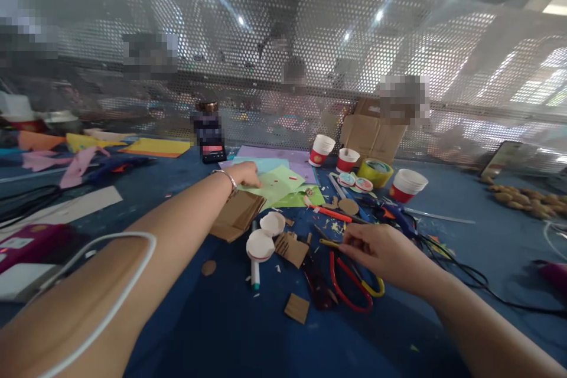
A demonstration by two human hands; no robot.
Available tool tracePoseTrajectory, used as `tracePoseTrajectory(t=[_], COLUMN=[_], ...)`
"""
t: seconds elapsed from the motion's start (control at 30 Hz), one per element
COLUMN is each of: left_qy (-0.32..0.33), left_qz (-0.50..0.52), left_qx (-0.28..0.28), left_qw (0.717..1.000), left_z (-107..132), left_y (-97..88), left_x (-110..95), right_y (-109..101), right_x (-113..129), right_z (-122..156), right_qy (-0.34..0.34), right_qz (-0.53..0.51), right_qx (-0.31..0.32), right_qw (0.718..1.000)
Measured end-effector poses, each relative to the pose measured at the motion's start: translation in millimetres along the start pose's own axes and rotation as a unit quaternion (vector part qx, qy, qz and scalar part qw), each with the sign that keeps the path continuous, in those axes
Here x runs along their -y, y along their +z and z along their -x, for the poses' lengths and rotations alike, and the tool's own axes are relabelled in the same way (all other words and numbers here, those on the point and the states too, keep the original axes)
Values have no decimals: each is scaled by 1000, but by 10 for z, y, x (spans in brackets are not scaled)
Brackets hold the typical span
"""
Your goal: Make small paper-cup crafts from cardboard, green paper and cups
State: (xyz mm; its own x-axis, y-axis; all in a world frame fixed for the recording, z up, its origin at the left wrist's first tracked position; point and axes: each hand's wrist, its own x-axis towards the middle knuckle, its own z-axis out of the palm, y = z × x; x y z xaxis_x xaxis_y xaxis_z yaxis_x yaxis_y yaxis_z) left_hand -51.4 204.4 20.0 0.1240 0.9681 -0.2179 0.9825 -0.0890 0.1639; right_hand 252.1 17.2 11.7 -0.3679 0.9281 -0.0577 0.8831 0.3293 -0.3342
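Observation:
My left hand (245, 174) reaches forward to the stack of coloured paper, its fingers curled down at the left edge of a light green sheet (281, 184). Whether anything is pinched in it is hidden. My right hand (374, 251) is closed, thumb against fingers, on a thin yellow stick-like item (328, 243) whose kind I cannot make out. Just under this hand lie scissors with red handles (352, 292). To their left are a cut cardboard piece (292, 250), two white cup bottoms (260, 246) and a white marker (255, 274).
Paper cups (321, 150), yellow tape (375, 172) and a cardboard box (372, 136) stand at the back right. A blue glue gun (401, 218) trails a black cable. Brown cardboard (237, 215) lies by my left wrist. A phone (213, 150) stands before the perforated screen.

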Motion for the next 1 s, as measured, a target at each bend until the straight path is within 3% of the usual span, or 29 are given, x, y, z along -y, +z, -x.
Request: tracePoseTrajectory(t=[0.17, 0.23, 0.33, 0.47, 0.5, 0.53, 0.6, 0.67, 0.8, 0.87, 1.0], left_qy=[25, 46, 68, 81, 88, 107, 144, 169, 184, 174, 153], left_qz=[43, 58, 80, 103, 110, 137, 212, 306, 519, 580, 624], left_qx=[-12, -63, -193, -376, -417, -478, -510, -463, -268, -179, 52], left_qw=[999, 995, 976, 917, 898, 861, 822, 814, 790, 775, 765], left_z=[12, 42, 133, 370, 448, 530, 707, 897, 1275, 1425, 1588], left_y=[42, 27, -96, -383, -437, -470, -466, -375, -120, -31, 80], left_x=[113, 153, 167, 69, 25, -25, -138, -253, -387, -370, -234], right_y=[15, 29, 60, 82, 80, 76, 66, 60, 69, 76, 74], right_x=[30, 82, 165, 198, 191, 181, 159, 140, 115, 107, 102], right_z=[27, 52, 75, 76, 76, 78, 86, 93, 87, 79, 80], right_qy=[-5, -17, -38, -39, -34, -29, -17, -4, 3, -5, -3], right_qz=[-16, -28, -29, 3, 8, 12, 18, 27, 40, 35, 16], right_qx=[4, 8, 26, 59, 62, 63, 62, 63, 53, 54, 54], right_qw=[1000, 999, 999, 998, 997, 998, 998, 998, 998, 998, 998])
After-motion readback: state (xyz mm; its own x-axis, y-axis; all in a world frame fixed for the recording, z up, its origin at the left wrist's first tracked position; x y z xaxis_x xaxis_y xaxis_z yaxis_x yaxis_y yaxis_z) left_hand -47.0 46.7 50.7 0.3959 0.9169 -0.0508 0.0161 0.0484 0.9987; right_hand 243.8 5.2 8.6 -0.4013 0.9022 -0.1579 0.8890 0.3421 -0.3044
